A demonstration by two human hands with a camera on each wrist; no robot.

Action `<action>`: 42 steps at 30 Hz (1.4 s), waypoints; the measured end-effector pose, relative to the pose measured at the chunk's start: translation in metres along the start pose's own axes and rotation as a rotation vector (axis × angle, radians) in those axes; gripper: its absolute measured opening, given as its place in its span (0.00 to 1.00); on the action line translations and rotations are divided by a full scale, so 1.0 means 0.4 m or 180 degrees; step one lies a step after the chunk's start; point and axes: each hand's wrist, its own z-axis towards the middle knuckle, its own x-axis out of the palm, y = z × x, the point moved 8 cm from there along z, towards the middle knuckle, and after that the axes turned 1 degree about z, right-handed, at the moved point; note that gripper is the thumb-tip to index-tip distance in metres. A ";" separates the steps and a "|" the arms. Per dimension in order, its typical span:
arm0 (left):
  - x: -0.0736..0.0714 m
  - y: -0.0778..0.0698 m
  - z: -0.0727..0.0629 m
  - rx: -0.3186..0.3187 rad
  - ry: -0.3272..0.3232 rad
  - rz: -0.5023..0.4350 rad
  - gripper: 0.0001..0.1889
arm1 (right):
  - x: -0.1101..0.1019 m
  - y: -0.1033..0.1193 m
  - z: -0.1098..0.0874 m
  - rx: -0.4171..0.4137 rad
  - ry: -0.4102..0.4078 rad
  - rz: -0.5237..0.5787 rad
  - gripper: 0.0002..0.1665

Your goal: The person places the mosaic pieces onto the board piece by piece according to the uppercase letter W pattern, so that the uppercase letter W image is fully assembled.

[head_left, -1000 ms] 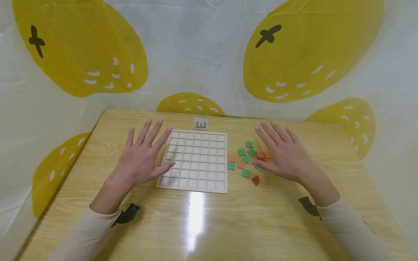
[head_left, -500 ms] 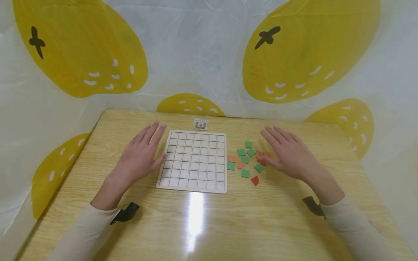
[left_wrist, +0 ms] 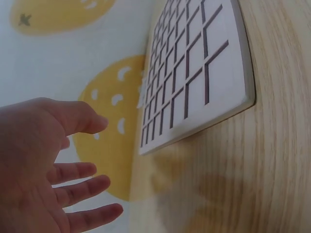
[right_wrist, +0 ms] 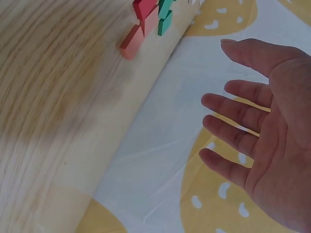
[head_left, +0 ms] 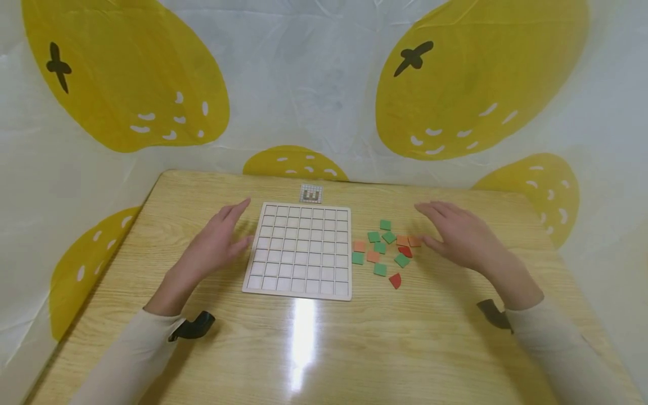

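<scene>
Held the left hand point(head_left: 214, 242) raised over the wooden table point(head_left: 238, 354), with thumb apart and fingers loosely spread, just beside a square gridded board point(head_left: 298, 246). Had that board lying flat mid-table, with 1 small printed card point(head_left: 311, 193) just beyond the far edge. Had 7 green tiles point(head_left: 380, 269), 4 orange tiles point(head_left: 373, 257) and 2 red pieces point(head_left: 395, 280) scattered right of the board. Held the right hand point(head_left: 463, 236) raised, likewise spread, near the rightmost orange tile.
</scene>
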 end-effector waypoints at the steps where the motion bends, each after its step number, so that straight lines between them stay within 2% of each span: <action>1: 0.003 0.004 0.001 -0.0019 0.0030 -0.0073 0.44 | 0.000 -0.003 0.000 0.0007 0.0017 0.0012 0.40; 7: 0.027 0.032 0.011 -0.0168 0.0195 -0.0509 0.42 | 0.009 -0.023 0.004 0.0109 0.0168 0.0047 0.39; 16: 0.061 0.069 0.026 -0.0424 0.0347 -0.0991 0.37 | 0.011 -0.043 0.015 0.0165 0.0292 0.0074 0.34; 26: 0.086 0.083 0.029 -0.0738 0.0518 -0.1438 0.36 | 0.025 -0.057 0.030 0.0153 0.0337 0.0173 0.30; 42: 0.114 0.083 0.049 -0.0782 0.0597 -0.1446 0.32 | 0.046 -0.055 0.056 0.0037 0.0440 0.0226 0.26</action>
